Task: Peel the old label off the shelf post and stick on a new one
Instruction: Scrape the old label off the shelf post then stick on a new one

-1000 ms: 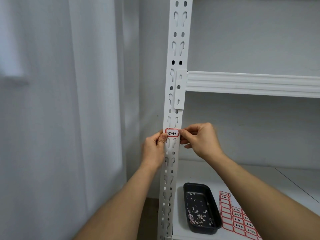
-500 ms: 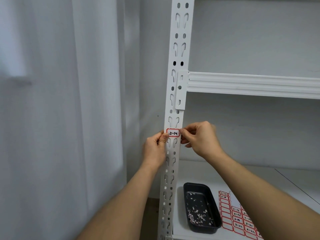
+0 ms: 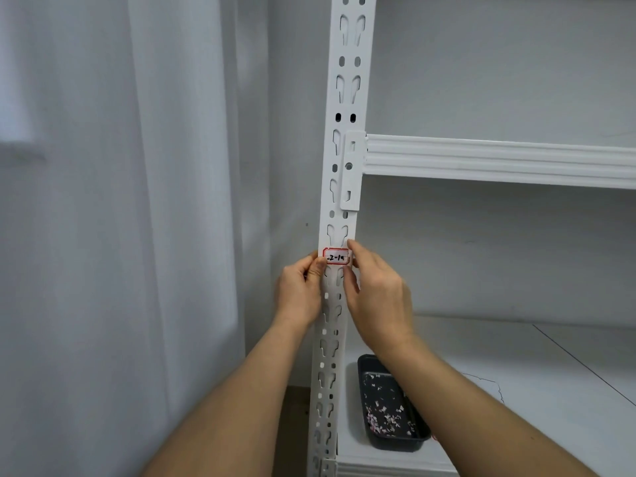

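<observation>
Two bare hands are meeting at a white slotted shelf post (image 3: 339, 208). The left hand (image 3: 299, 294) is curling in from the post's left edge, its thumb and fingertips pinching or pressing the left end of a small red-bordered label (image 3: 336, 257). The right hand (image 3: 377, 294) is lying alongside the right edge of the post, its fingers extended and its fingertips (image 3: 351, 245) touching the label's right end – pressing rather than grasping, as far as can be told.

The label is sitting flat across the front face of the post, just below a pair of keyhole slots and well below the bracket where a shelf beam (image 3: 499, 160) is joining the post. Dark handwriting is showing on it, apparently a number code, though it is not fully legible.

Lower down, a dark tray (image 3: 418, 438) is resting on the lower shelf (image 3: 516, 373) beside the post, holding many small torn paper scraps.

Judging from the scraps and the clean, flat label, this looks like the sticking-on step – the new label is being seated on the post. The next move probably calls for smoothing firmly from the middle out to both ends, keeping it level, so no corner is lifting over the slots
</observation>
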